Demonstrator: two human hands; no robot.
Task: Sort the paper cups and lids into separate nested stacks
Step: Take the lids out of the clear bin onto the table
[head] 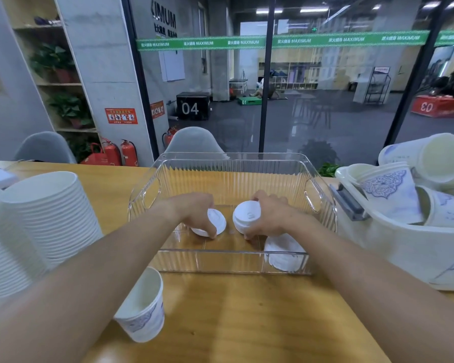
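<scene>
Fingers [210,233] pinch round white lids [216,221] inside ribbed clear bin [231,163].

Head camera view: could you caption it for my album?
Both hands in a clear bin: left hand holds one lid, right hand grips a lid stack.

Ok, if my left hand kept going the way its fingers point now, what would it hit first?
The left hand points down over a lid it grips, so it would likely meet the clear bin floor first, though depth is unclear.
</scene>
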